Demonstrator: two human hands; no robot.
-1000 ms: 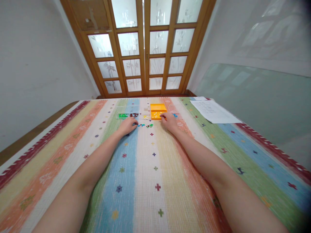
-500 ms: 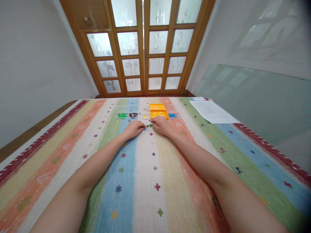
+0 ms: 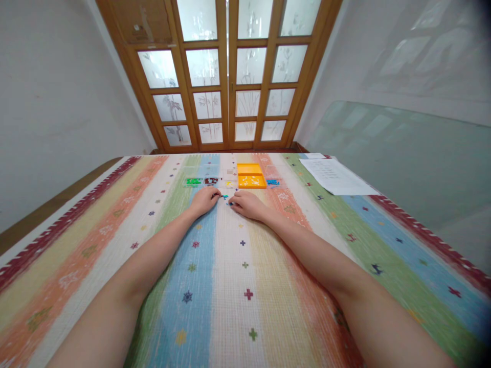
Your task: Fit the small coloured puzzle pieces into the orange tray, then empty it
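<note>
My left hand (image 3: 206,200) rests on the striped cloth, its thumb and fingers pinched at one end of a small green piece (image 3: 225,197). Facing it, my right hand (image 3: 247,204) has its fingertips closed on a tiny blue piece (image 3: 229,204). The two hands are a short gap apart, with the small pieces between them. Whether these pieces are joined is too small to tell. Just beyond stands an open yellow box (image 3: 252,174) with white bits in its near half.
Clear containers behind my hands hold green pieces (image 3: 193,181), dark brown pieces (image 3: 211,181), yellow pieces (image 3: 229,183) and blue pieces (image 3: 272,182). Printed paper sheets (image 3: 333,176) lie at the right rear of the striped tablecloth (image 3: 230,286). Glazed wooden doors (image 3: 229,92) stand beyond the table.
My right hand has come away from the yellow box, moving left and nearer to me. My left hand has shifted slightly left and away. The small pieces between them have moved left and turned.
</note>
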